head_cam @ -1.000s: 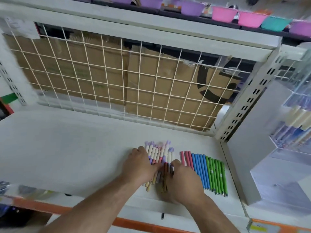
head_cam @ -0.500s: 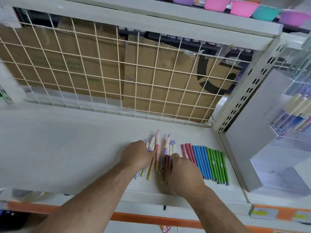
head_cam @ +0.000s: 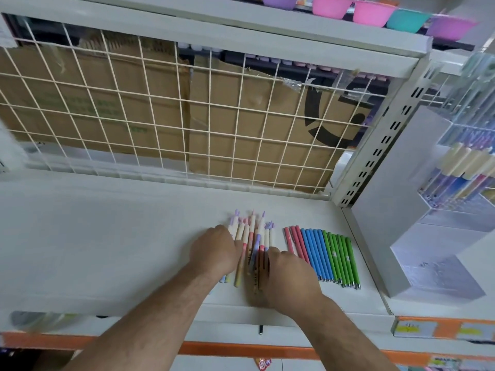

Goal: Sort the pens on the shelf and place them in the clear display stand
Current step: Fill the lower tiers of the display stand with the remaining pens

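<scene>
- The left hand's fingers are curled down over the left flank of the loose pastel pens. I cannot tell whether they actually grip any.
- The right hand lies over the near ends, its fingers laid against the right flank and pressing, grasping nothing that I can see.
- Compared with a second ago, the fanned pile has been squeezed narrower between the hands, and a few pens have slid further back, so the far ends are ragged.
- I'd say this bunch is being gathered and squared, not yet sorted by colour.
- The pens lie flat on the shelf, long axes running from its front lip toward the wire grid, purple-tipped ends pointing at the grid.
- Just right, apart from the pile, the pink pens, blue pens and green pens lie in a tidy, slightly slanted row.
- The clear display stand sits further right, well apart from both hands.
</scene>
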`<act>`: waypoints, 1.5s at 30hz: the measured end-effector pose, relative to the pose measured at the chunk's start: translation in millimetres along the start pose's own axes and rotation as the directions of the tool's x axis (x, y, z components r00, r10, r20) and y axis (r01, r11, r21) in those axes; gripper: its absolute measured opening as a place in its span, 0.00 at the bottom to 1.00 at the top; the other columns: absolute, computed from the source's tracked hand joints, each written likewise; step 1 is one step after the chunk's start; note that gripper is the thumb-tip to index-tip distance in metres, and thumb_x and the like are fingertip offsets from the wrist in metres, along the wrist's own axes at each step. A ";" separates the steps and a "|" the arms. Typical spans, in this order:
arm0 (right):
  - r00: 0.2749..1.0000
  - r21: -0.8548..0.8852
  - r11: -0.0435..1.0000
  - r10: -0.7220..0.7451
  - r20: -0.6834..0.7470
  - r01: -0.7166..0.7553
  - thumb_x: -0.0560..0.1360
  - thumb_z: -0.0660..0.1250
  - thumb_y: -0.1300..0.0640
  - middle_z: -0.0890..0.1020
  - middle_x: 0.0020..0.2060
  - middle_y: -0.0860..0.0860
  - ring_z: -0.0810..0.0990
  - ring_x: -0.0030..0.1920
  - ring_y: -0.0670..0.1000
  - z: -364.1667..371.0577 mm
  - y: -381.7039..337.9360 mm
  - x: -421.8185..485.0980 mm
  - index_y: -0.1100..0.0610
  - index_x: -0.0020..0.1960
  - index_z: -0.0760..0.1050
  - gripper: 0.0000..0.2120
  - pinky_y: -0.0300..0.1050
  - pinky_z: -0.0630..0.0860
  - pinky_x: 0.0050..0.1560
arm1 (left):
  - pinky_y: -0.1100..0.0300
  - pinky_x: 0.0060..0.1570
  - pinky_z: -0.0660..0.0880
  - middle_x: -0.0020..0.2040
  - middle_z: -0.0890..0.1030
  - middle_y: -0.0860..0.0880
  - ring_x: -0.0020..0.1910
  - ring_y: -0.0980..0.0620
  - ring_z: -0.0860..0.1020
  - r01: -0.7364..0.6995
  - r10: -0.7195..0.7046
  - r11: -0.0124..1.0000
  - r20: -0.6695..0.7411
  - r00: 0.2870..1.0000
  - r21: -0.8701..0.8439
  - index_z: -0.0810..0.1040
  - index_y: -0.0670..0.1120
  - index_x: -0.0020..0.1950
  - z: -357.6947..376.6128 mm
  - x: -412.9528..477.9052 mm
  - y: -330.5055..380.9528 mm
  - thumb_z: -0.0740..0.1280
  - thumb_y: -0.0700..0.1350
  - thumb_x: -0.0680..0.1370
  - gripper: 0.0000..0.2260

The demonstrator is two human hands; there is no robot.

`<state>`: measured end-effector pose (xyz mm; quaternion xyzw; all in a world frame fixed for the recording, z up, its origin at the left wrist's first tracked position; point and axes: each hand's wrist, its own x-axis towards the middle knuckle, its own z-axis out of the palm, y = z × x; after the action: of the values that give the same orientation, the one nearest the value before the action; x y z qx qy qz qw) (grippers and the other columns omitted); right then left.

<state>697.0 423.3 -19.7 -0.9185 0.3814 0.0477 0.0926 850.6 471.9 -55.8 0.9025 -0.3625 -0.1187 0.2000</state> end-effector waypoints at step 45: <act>0.992 0.813 0.580 0.125 -0.025 -0.053 0.77 0.70 0.49 0.79 0.27 0.52 0.74 0.27 0.49 -88.7 114.7 -36.6 0.60 0.37 0.78 0.16 0.38 0.67 0.27 | 0.58 0.34 0.71 0.37 0.77 0.46 0.35 0.49 0.75 0.095 0.227 0.407 0.201 0.953 -0.909 0.80 0.42 0.47 -18.1 -43.0 165.3 0.65 0.45 0.81 0.08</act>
<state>591.3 351.0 57.5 -0.7562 0.4099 -0.1631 0.4833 726.3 398.4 37.2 0.6042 -0.3007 -0.4205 0.6064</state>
